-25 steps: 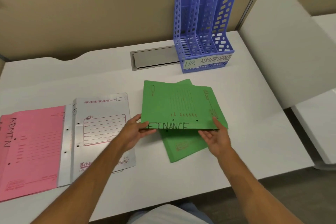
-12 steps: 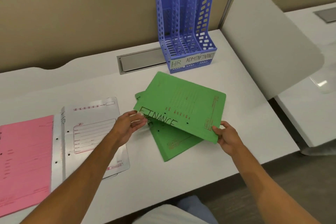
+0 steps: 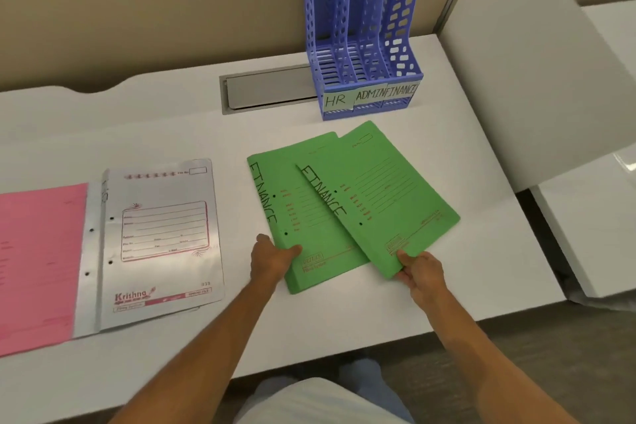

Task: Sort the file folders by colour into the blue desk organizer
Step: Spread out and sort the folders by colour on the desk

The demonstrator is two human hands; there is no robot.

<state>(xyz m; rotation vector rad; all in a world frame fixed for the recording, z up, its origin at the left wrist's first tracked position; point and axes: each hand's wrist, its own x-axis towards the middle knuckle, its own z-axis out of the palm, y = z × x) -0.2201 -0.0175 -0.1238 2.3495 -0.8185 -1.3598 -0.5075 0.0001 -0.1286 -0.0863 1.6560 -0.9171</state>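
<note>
Your left hand (image 3: 272, 260) has its grip clamped on the near edge of the lower green folder (image 3: 306, 217). Your right hand (image 3: 418, 270) pinches the near corner of the upper green folder (image 3: 389, 189), which overlaps it. Both lie on the bench (image 3: 344, 320) just in front of the blue desk organizer (image 3: 364, 27), with the silver folder (image 3: 161, 237) and pink folder (image 3: 38, 251) well to its left.

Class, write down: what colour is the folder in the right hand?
Green. The right folder, like the left folder partly under it, shows clearly in the head view.
</note>
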